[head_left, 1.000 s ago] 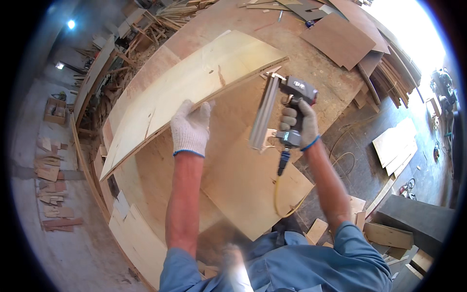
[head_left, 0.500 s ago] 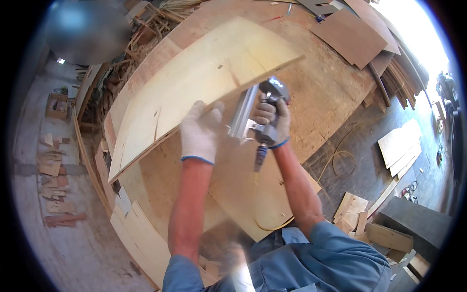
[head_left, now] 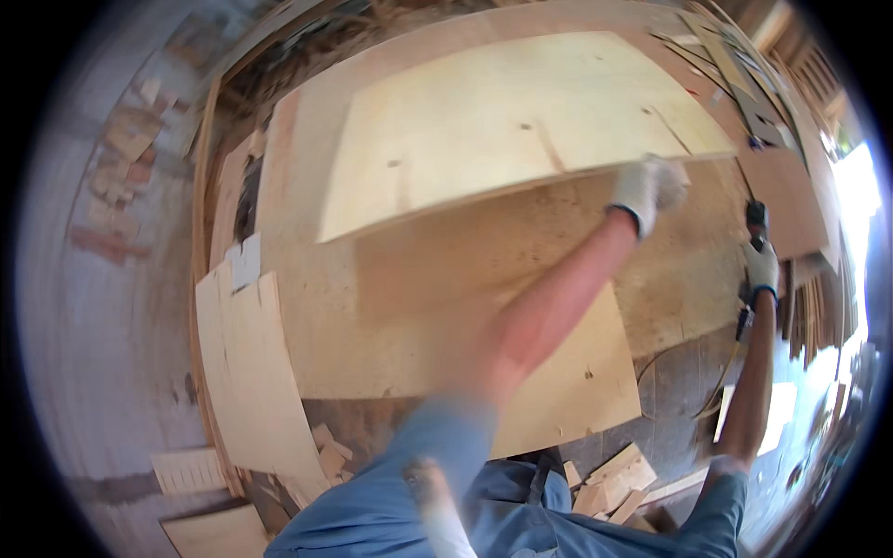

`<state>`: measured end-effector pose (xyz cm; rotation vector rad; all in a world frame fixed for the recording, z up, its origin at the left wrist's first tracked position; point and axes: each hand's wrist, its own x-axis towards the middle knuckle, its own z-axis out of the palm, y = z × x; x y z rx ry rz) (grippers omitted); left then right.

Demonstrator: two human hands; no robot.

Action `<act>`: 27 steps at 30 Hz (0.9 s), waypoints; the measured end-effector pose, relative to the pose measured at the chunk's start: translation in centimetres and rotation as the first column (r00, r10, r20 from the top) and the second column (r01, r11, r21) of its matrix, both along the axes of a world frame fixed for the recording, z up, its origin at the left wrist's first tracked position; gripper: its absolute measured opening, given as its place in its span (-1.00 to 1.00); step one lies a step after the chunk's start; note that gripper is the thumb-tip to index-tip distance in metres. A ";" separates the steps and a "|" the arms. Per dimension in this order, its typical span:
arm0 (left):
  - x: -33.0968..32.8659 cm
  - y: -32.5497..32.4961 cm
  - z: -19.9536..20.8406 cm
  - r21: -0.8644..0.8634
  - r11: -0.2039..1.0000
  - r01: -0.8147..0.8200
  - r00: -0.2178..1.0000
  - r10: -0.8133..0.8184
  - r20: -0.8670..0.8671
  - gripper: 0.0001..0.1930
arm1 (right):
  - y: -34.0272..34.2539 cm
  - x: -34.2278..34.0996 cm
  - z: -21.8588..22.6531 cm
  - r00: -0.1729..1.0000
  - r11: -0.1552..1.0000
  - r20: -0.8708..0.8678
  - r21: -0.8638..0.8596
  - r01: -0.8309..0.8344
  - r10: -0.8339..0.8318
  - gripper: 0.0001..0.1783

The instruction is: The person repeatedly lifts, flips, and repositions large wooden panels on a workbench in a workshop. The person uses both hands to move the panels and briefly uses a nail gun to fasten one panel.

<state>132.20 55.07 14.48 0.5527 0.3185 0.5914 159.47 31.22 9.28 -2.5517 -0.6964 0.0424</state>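
Observation:
A pale plywood panel [head_left: 465,121] is tilted up over the large wooden worktop [head_left: 372,316], its near edge raised and casting a shadow below. My gloved left hand [head_left: 646,189] grips that near edge close to the panel's right corner; motion blurs the fingers a little. Out to the right, my gloved right hand [head_left: 762,264] is closed round a black pneumatic nail gun [head_left: 757,219], held apart from the panel beside the worktop's right edge. A thin air hose [head_left: 724,377] trails down from the gun. Its front end is hard to make out.
Brown sheets [head_left: 786,200] and stacked strips lie at the right. Pale boards [head_left: 246,363] rest along the left side, and another plywood sheet [head_left: 567,381] lies nearest me. Wood offcuts [head_left: 614,479] are piled by my body; scraps [head_left: 130,135] lie on the left floor.
My left hand has slid to the panel's right end. My right hand has carried the nail gun away from the panel edge, far out to the right. The view has turned.

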 end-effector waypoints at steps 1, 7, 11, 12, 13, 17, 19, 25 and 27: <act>-0.1 -2.0 1.6 0.217 0.974 0.069 0.996 -0.056 -0.068 -0.71 | -1.8 2.5 -1.3 0.997 0.995 -0.013 0.065 -0.071 0.072 -0.57; -21.5 -6.6 -3.3 0.247 0.969 0.014 0.896 0.097 -0.433 -0.71 | 0.6 -12.2 0.3 0.978 0.966 0.006 0.153 -0.208 0.210 -0.65; -44.3 -12.9 -18.4 0.358 0.932 -0.064 0.645 0.312 -0.697 -0.56 | 1.5 -28.3 -1.3 0.811 0.854 -0.456 0.510 -0.100 0.367 -0.71; -50.1 -14.8 -18.9 0.395 0.919 -0.019 0.532 0.344 -0.774 -0.57 | 2.0 -32.7 -1.2 0.639 0.852 -0.665 0.523 0.028 0.387 -0.72; -54.9 -16.2 -18.7 0.342 0.937 -0.071 0.466 0.335 -0.819 -0.60 | 3.0 -37.1 -1.0 0.450 0.857 -0.799 0.500 0.126 0.399 -0.73; -64.5 -20.4 -13.3 0.082 0.885 -0.459 0.452 0.312 -0.835 -0.76 | 8.1 -50.4 -5.4 -0.254 0.838 -0.822 0.408 0.362 0.509 -0.53; -69.2 -22.7 -11.7 0.162 0.904 -0.395 0.407 0.330 -0.852 -0.79 | 12.8 -57.5 -5.9 -0.449 0.855 -0.763 0.254 0.453 0.465 -0.46; -80.0 -29.9 -12.1 0.492 0.870 0.029 0.216 0.475 -0.853 -0.72 | 24.4 -66.5 -6.9 -0.529 0.782 -0.690 0.087 0.617 0.494 -0.13; -83.1 -34.9 -15.8 0.311 0.903 -0.297 0.293 0.396 -0.870 -0.69 | 26.7 -66.4 -7.2 -0.492 0.734 -0.664 0.128 0.667 0.562 -0.06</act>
